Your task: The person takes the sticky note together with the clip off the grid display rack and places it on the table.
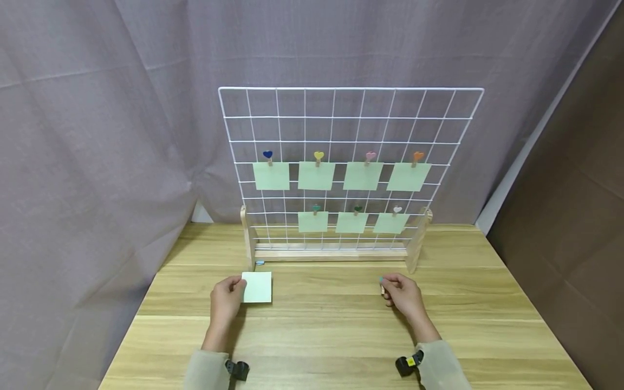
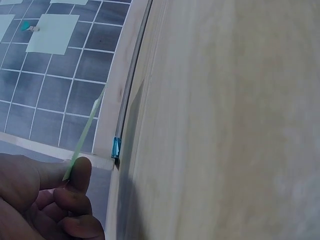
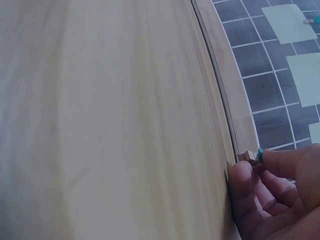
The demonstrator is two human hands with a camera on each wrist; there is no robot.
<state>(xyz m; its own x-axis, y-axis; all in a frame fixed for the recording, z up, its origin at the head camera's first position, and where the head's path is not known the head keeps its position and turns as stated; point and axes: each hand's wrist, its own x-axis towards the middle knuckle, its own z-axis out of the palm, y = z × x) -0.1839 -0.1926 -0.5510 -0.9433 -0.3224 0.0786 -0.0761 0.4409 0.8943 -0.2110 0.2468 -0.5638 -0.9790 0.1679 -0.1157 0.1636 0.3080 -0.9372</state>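
Observation:
My left hand (image 1: 226, 300) pinches a pale green square paper note (image 1: 258, 287) by its left edge, above the table in front of the rack. Seen edge-on, the note (image 2: 82, 137) sits between thumb and finger in the left wrist view. On the other side, my right hand (image 1: 405, 296) holds a small wooden clothespin (image 3: 247, 157) with a teal top, pinched between thumb and fingers. Behind both hands stands a white wire grid rack (image 1: 351, 88) on a wooden base (image 1: 331, 254). Several green notes hang there from heart-topped clothespins, three of them in the lower row.
A small blue object (image 1: 260, 263) lies by the left foot of the rack. The wood-grain table (image 1: 322, 336) stretches under both hands. A grey curtain (image 1: 122, 135) hangs behind, and a brown panel (image 1: 565, 227) stands at the right.

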